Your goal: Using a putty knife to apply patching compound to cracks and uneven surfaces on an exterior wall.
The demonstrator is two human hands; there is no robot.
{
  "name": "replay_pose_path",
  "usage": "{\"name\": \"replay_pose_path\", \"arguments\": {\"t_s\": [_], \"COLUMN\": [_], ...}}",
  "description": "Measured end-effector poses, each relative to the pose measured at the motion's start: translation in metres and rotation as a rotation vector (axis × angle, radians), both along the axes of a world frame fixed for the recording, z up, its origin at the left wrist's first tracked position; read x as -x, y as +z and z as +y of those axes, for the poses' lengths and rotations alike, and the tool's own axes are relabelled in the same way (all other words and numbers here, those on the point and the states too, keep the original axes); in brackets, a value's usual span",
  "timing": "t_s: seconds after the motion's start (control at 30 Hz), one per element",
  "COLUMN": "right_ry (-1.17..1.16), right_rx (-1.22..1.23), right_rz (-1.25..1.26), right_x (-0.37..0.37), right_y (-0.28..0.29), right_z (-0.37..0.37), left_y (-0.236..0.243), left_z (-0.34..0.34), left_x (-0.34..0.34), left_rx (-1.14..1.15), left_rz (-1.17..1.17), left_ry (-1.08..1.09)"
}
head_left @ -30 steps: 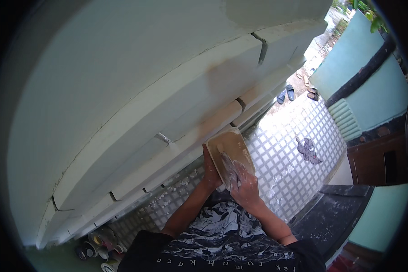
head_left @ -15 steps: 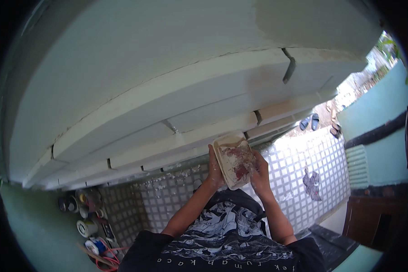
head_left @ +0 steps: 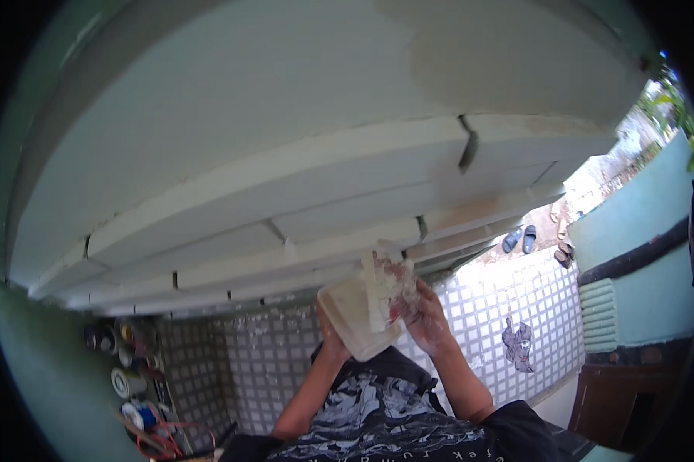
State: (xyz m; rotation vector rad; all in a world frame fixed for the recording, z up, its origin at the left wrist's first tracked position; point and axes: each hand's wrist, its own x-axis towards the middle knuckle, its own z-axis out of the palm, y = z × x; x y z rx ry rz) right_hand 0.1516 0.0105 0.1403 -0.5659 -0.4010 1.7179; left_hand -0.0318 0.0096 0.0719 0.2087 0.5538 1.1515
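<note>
Head view: at the far left, paint cans (head_left: 124,362) are stood on the tiled floor (head_left: 231,369); their contents cannot be made out. Further right, a pale flat board (head_left: 351,316) is gripped from beneath by the left hand (head_left: 328,335), held in front of the chest below the white stepped wall (head_left: 285,177). A putty-smeared scraper (head_left: 389,289) is clasped against the board by the right hand (head_left: 428,323). The blade is best kept flat and drawn steadily so the putty is gathered evenly. Sandals (head_left: 520,239) are seen beyond.

Hands (head_left: 378,319) on putty board (head_left: 352,316)
</note>
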Motion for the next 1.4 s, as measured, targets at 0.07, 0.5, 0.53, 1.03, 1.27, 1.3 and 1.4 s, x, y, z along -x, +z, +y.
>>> {"name": "replay_pose_path", "arguments": {"t_s": [0.07,0.5,0.53,1.03,1.27,1.3,1.4], "right_ry": [-0.069,-0.796,-0.947,-1.700,-1.731,-1.686,-1.605], "right_rx": [0.027,-0.409,-0.471,-1.344,-1.197,-1.191,-1.216], "right_rz": [-0.027,-0.407,-0.533,-1.944,-2.023,-2.045,-2.068], "right_x": [0.004,0.023,0.023,0.028,0.035,0.037,0.036], "right_y": [0.012,0.061,0.082,0.267,0.267,0.265,0.256], "right_z": [-0.003,-0.010,0.000,0.140,0.150,0.144,0.126], "left_y": [-0.022,-0.006,-0.011,0.004,0.017,0.006,-0.013], "left_z": [-0.008,-0.047,-0.049,-0.078,-0.081,-0.083,-0.085], "left_x": [0.012,0.089,0.097,0.148,0.151,0.154,0.157], "left_rx": [-0.003,-0.127,-0.070,-0.099,-0.165,-0.162,-0.098], "left_rz": [0.057,0.261,0.175,0.222,0.118,0.118,0.015], "left_ry": [0.050,0.005,0.007,0.152,0.120,0.131,0.212]}}
